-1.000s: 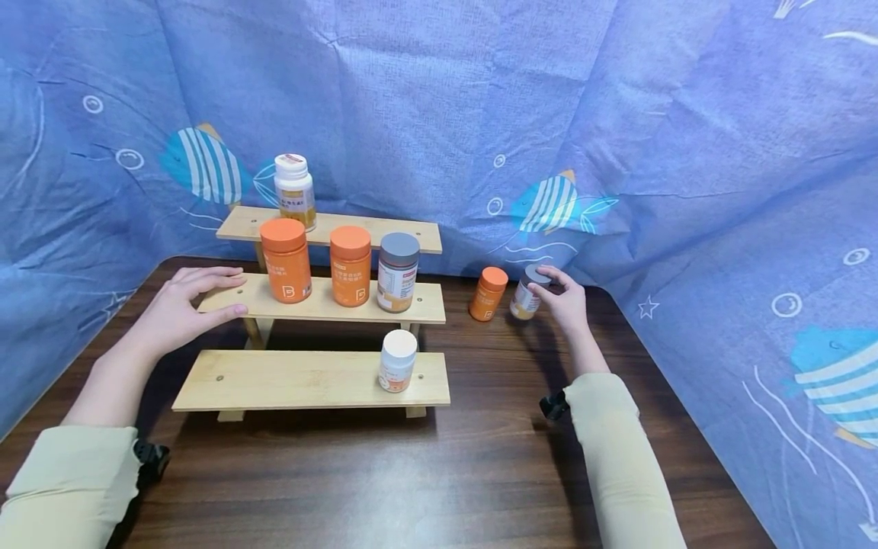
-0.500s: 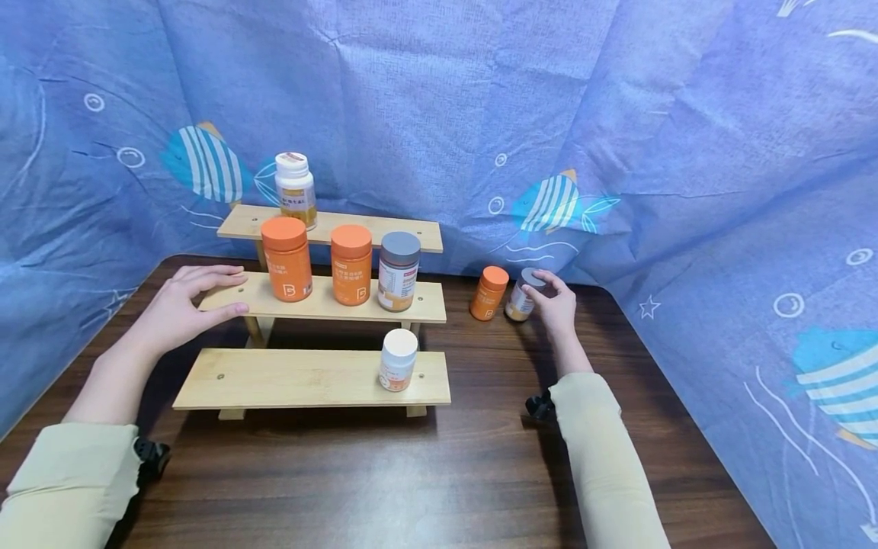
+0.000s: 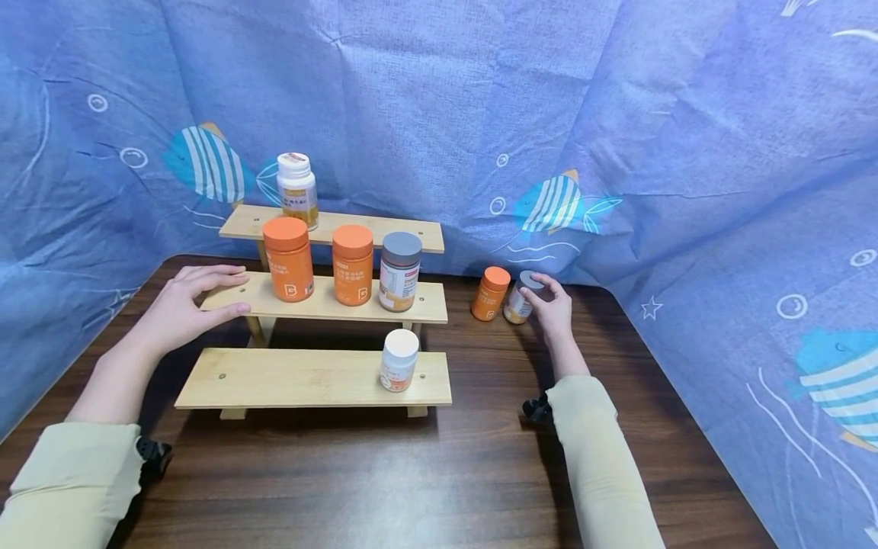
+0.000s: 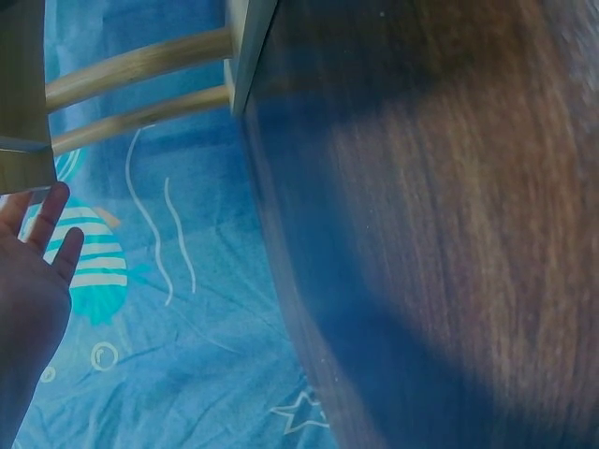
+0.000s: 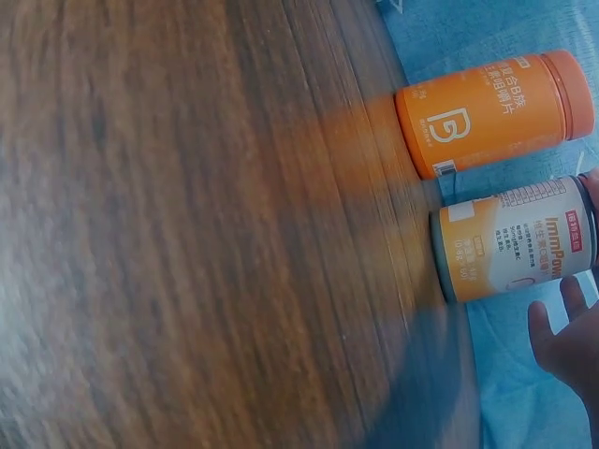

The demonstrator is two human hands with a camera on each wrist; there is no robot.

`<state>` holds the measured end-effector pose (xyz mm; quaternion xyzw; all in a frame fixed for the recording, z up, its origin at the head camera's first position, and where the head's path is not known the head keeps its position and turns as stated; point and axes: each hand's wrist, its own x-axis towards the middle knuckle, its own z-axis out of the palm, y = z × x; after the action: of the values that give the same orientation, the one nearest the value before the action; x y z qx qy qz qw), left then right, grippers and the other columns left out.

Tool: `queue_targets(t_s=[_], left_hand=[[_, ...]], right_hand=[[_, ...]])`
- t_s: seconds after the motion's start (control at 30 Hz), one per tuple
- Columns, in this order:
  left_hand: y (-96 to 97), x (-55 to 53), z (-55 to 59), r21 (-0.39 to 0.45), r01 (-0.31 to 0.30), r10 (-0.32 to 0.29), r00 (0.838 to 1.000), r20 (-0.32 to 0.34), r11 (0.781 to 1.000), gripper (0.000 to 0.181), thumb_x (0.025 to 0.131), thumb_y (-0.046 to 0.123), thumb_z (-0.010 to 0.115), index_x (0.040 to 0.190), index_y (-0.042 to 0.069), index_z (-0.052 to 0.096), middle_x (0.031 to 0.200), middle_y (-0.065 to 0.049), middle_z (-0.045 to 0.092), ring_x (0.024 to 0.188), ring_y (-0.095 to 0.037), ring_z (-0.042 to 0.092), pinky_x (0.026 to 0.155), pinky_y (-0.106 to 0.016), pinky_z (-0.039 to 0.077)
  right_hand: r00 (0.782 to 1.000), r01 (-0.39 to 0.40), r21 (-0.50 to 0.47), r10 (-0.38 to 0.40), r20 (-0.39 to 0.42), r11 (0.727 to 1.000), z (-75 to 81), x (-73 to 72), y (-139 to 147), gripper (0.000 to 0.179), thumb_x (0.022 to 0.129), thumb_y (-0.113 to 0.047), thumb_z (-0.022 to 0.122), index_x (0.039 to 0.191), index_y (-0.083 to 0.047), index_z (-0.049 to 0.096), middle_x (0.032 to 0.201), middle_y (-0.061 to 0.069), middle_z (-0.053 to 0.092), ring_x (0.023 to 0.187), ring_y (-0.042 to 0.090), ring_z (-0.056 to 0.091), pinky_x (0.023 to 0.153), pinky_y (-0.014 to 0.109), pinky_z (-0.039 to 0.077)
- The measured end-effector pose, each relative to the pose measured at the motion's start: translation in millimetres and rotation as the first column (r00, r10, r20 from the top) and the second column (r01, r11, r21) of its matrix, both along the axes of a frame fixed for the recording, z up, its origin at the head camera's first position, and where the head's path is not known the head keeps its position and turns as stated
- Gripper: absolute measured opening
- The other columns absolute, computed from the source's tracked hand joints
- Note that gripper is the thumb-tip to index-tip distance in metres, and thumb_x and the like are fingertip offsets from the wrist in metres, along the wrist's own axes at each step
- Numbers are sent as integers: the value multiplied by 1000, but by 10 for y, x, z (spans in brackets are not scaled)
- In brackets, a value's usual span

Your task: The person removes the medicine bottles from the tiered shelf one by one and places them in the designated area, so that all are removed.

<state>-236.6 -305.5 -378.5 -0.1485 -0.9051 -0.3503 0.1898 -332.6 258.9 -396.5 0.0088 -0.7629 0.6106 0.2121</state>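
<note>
In the head view my right hand (image 3: 554, 310) holds a grey-capped pill bottle (image 3: 517, 308) by its cap, thumb and forefinger on either side. The bottle stands at the table's back right, close beside a smaller orange pill bottle (image 3: 490, 294). The right wrist view shows its white-and-yellow label, with part of the hand (image 5: 573, 341) at the edge. My left hand (image 3: 180, 309) grips the left end of the middle board of a wooden tiered rack (image 3: 302, 379), thumb at the front edge and forefinger at the back. Other left fingers (image 4: 47, 224) reach out by the board's end.
Two orange pill bottles (image 3: 289, 261) and another grey-capped bottle (image 3: 399, 274) stand on the middle board. A white-and-yellow bottle (image 3: 298, 191) is on the top board, and a small white bottle (image 3: 398, 360) on the bottom one. Blue fish-print cloth (image 3: 439, 114) hangs behind the dark table (image 3: 329, 488).
My right hand has shifted slightly left with the grey-capped pill bottle, bringing it nearer the small orange bottle. My left hand stays on the rack.
</note>
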Motion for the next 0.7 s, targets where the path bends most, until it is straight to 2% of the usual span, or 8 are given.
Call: queue_targets(t_s=[0.17, 0.27, 0.43, 0.7], left_hand=[[8, -2, 8, -3, -8, 8, 1000, 10, 1000, 52, 77, 26, 79, 123, 9, 63, 129, -18, 55, 119, -34, 37, 91, -56, 25], [9, 1, 10, -5, -15, 15, 1000, 20, 1000, 52, 77, 27, 79, 124, 9, 63, 130, -17, 54, 120, -34, 37, 91, -55, 26], [8, 10, 20, 3, -10, 10, 999, 33, 1000, 53, 77, 27, 79, 124, 9, 63, 132, -17, 53, 122, -36, 35, 92, -57, 25], [9, 17, 24, 5, -10, 10, 999, 42, 1000, 53, 77, 26, 79, 124, 9, 63, 132, -17, 53, 122, -36, 36, 92, -58, 26]], right_hand=[[1000, 9, 10, -9, 13, 1000, -114, -103, 77, 41, 79, -9, 76, 117, -1, 64, 126, 14, 58, 110, 12, 47, 93, 20, 36], [999, 1, 49, -2, 32, 999, -120, -116, 101, 42, 81, -13, 75, 119, -2, 63, 130, 11, 56, 117, 13, 46, 100, 25, 35], [999, -32, 102, 29, 38, 994, -24, -82, 127, 44, 82, -15, 74, 122, -1, 61, 137, 12, 50, 128, 22, 41, 110, 34, 27], [998, -47, 227, 38, 45, 973, 192, -13, 127, 45, 84, -16, 71, 125, -1, 58, 134, 15, 53, 126, 29, 42, 105, 40, 32]])
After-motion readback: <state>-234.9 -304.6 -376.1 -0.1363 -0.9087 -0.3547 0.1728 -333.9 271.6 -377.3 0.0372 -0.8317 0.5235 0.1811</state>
